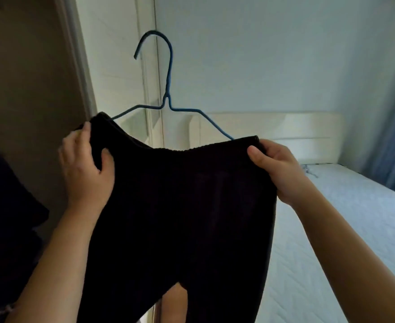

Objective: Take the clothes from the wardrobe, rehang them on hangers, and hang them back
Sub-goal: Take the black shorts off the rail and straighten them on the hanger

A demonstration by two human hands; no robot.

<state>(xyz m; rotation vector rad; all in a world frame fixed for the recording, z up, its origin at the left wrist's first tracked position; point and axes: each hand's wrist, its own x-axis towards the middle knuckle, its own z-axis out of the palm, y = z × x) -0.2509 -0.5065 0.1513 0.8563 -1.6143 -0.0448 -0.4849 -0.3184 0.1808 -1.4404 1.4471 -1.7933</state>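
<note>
left hand [87, 169] pinches waistband corner of the black trousers [182, 206], fingers curled on cloth | blue hanger [168, 99] apparently threaded inside waistband, hook up | right hand [275, 169] grips opposite corner, stretching it taut | bed [345, 217] beyond

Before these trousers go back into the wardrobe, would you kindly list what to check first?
1. Grip of the left hand on the black fabric trousers: ok, pinches the left corner of the waistband.
2. Grip of the right hand: ok, pinches the right corner.
3. Seating of the thin blue wire hanger: ok, both arms run under the waistband.
4. State of the hook: ok, caught on nothing.
5. Level of waistband: not ok, left corner higher.
6. Room on the wardrobe rail: cannot tell, out of view.
</note>
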